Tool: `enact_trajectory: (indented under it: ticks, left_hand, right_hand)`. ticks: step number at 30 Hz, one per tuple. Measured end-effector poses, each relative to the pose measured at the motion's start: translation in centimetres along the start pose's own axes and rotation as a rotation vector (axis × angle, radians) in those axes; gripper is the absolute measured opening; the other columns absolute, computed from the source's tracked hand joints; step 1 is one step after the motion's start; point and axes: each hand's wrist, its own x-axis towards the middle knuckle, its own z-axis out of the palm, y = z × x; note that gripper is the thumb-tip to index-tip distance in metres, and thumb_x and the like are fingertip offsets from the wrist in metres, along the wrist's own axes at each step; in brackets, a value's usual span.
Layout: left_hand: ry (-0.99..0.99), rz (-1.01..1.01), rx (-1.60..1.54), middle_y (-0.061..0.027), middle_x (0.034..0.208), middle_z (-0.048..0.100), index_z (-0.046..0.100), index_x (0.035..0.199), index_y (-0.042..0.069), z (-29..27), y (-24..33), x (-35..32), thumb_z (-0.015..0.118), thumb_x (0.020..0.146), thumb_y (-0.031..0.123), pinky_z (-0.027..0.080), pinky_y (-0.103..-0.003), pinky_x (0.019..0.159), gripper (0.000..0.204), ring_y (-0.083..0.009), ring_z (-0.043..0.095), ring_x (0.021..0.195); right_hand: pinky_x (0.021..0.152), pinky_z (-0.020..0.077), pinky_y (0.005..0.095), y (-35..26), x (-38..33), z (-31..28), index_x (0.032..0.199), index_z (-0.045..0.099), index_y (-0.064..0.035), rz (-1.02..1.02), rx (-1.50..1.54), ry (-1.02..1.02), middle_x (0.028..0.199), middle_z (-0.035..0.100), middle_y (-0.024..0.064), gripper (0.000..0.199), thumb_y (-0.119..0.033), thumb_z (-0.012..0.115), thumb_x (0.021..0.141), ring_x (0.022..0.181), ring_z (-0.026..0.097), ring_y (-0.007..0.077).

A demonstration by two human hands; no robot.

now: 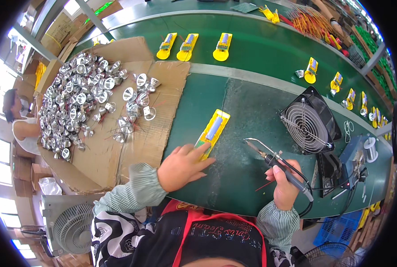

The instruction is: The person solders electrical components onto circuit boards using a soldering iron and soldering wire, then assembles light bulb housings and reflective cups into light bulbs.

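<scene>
My left hand [183, 168] rests with fingers spread over the lower end of a yellow plastic housing [223, 116]. A blue cylindrical cell [214, 127] lies lengthwise in the housing, and a small green board shows partly beneath my fingertips. My right hand [285, 189] is closed around a soldering iron [299, 183], its grip grey and its front part black. A thin curved metal tube runs along the iron toward its tip. That tip points up and left, apart from the housing, over the dark green bench [238, 160].
At left, a cardboard tray [162, 98] holds many silver reflector cups [80, 98] with thin wires. Right of my work stand a black fan [306, 124], a solder spool [370, 149] and a blue box [352, 155]. Similar yellow housings [222, 46] line the green strip beyond. A person [22, 120] is at far left.
</scene>
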Motion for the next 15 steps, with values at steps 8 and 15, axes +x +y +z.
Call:
enact_trajectory:
  ticks: [8, 15]
  left_hand:
    - [0.403, -0.462, 0.287, -0.0117, 0.102, 0.056, 0.057, 0.091, 0.005, -2.1, -11.4, 1.1, 0.067, 0.071, 0.013, 0.042, -0.042, 0.078, 0.024, -0.0308, 0.051, 0.092]
    - [0.344, -0.385, 0.214, -0.0100, 0.078, 0.060, 0.058, 0.078, 0.004, -0.5, -13.1, 0.8, 0.061, 0.076, 0.013, 0.043, -0.039, 0.072, 0.010, -0.0287, 0.054, 0.084]
  right_hand:
    - [0.057, 0.0519, 0.0255, 0.1, -0.9, 1.5, 0.094, 0.050, 0.0053, -0.004, 0.013, -0.084, 0.075, 0.062, 0.0151, 0.017, 0.002, 0.058, 0.079, 0.063, 0.062, 0.0165]
    - [0.058, 0.0525, 0.0255, -0.1, -1.3, 2.0, 0.093, 0.051, 0.0060, 0.050, -0.015, -0.123, 0.077, 0.063, 0.0148, 0.017, 0.001, 0.059, 0.079, 0.064, 0.062, 0.0156]
